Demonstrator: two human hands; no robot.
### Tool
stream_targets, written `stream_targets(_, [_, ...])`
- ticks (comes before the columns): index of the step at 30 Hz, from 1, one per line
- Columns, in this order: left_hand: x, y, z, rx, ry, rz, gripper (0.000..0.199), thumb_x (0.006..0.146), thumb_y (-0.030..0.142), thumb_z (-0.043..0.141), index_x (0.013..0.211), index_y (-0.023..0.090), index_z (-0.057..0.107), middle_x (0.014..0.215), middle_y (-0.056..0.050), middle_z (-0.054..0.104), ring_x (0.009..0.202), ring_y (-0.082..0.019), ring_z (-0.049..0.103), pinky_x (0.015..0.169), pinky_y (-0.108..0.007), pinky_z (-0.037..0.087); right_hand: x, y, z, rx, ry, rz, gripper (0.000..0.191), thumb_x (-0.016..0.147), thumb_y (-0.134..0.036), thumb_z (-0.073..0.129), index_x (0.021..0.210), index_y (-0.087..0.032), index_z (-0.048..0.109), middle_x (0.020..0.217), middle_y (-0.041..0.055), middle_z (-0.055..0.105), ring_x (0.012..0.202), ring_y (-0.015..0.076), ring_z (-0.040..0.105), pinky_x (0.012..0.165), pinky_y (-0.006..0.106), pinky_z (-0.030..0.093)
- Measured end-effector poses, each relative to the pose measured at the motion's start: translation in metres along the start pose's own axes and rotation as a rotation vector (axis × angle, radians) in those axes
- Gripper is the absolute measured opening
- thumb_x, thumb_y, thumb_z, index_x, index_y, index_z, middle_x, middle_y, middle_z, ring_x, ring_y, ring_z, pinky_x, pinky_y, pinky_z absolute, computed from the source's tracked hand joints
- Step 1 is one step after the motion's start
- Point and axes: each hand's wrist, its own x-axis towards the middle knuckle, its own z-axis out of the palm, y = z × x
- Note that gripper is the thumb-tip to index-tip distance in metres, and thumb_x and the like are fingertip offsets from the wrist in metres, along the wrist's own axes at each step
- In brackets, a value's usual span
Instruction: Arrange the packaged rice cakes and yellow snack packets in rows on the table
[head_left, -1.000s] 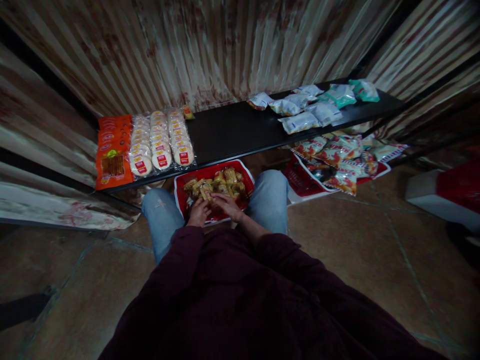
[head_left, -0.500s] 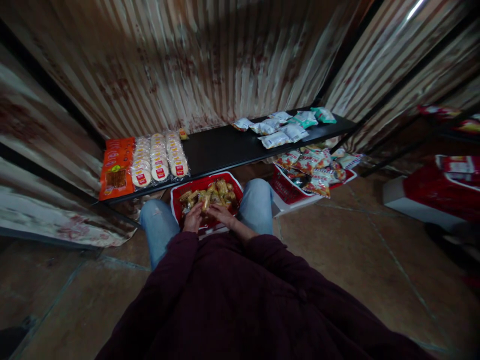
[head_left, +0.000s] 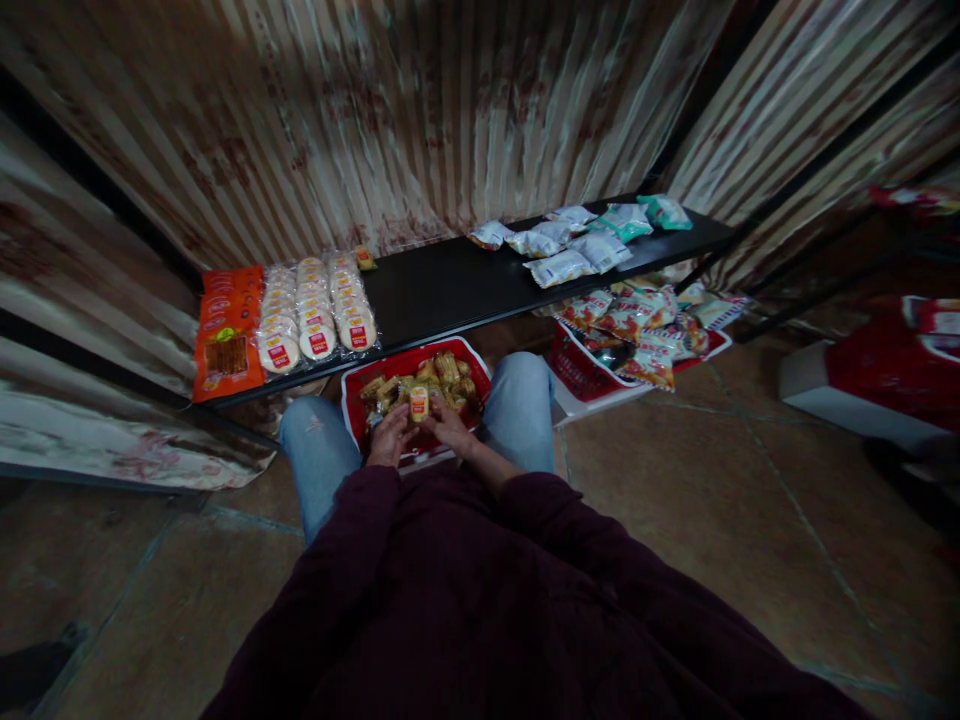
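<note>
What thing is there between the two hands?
In the head view, a small yellow-and-red packet is between the left hand and right hand.

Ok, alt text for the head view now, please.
The left hand and right hand hold a small yellow packet over a red basket of yellowish packs, between the knees. Beyond, a black shelf bears an orange bag, rows of wrapped white rounds and pale packets.

Curled, left grip (head_left: 390,437) and right grip (head_left: 451,428) nearly meet
</note>
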Motion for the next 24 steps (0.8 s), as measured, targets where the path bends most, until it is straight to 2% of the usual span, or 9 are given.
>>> stream_targets(3, [0.003, -0.002, -0.001, 0.024, 0.012, 0.024, 0.024, 0.066, 0.018, 0.071, 0.091, 0.018, 0.069, 0.111, -0.009, 0.067, 0.1, -0.02, 0.061, 0.084, -0.034, 0.051, 0.001, 0.0, 0.001, -0.023, 0.02, 0.012, 0.048, 0.074, -0.031, 0.058, 0.121, -0.021, 0.058, 0.097, 0.0064, 0.068, 0.081, 0.0191, 0.062, 0.077, 0.035, 0.053])
stream_targets(6, [0.009, -0.007, -0.003, 0.076, 0.021, 0.058, 0.034, 0.061, 0.024, 0.076, 0.094, 0.019, 0.071, 0.118, -0.01, 0.065, 0.102, -0.023, 0.061, 0.079, -0.033, 0.051, 0.004, 0.001, -0.001, -0.056, 0.05, -0.004, 0.047, 0.075, -0.036, 0.058, 0.12, -0.02, 0.06, 0.098, 0.0077, 0.069, 0.086, 0.0221, 0.064, 0.082, 0.039, 0.052])
stream_targets(9, [0.015, -0.011, -0.002, 0.139, 0.023, 0.094, 0.039, 0.058, 0.03, 0.077, 0.096, 0.02, 0.072, 0.121, -0.011, 0.064, 0.108, -0.026, 0.06, 0.081, -0.033, 0.05, 0.008, 0.001, -0.004, -0.083, 0.056, -0.024, 0.049, 0.078, -0.042, 0.055, 0.121, -0.021, 0.06, 0.11, 0.0106, 0.068, 0.098, 0.026, 0.065, 0.086, 0.042, 0.052])
stream_targets(13, [0.016, -0.012, 0.003, 0.173, 0.038, 0.097, 0.038, 0.058, 0.03, 0.077, 0.095, 0.022, 0.072, 0.122, -0.01, 0.064, 0.11, -0.026, 0.059, 0.085, -0.034, 0.048, 0.009, -0.004, -0.005, -0.18, 0.072, -0.079, 0.044, 0.078, -0.039, 0.055, 0.119, -0.023, 0.062, 0.114, 0.0101, 0.068, 0.106, 0.027, 0.063, 0.095, 0.044, 0.049])
stream_targets(17, [0.009, -0.004, 0.01, 0.168, 0.038, 0.118, 0.035, 0.06, 0.027, 0.074, 0.094, 0.021, 0.071, 0.118, -0.01, 0.066, 0.108, -0.026, 0.059, 0.086, -0.035, 0.047, 0.007, -0.014, -0.004, -0.259, 0.15, -0.171, 0.038, 0.077, -0.034, 0.055, 0.111, -0.023, 0.066, 0.113, 0.0099, 0.068, 0.11, 0.0278, 0.06, 0.099, 0.045, 0.045])
stream_targets(24, [0.003, 0.018, 0.038, 0.251, 0.005, 0.309, 0.033, 0.062, 0.02, 0.069, 0.094, 0.022, 0.069, 0.099, -0.006, 0.067, 0.094, -0.022, 0.061, 0.088, -0.035, 0.045, 0.011, -0.042, -0.008, -0.257, 0.282, -0.229, 0.038, 0.08, -0.033, 0.051, 0.113, -0.02, 0.062, 0.113, 0.0093, 0.067, 0.103, 0.0244, 0.062, 0.094, 0.04, 0.048])
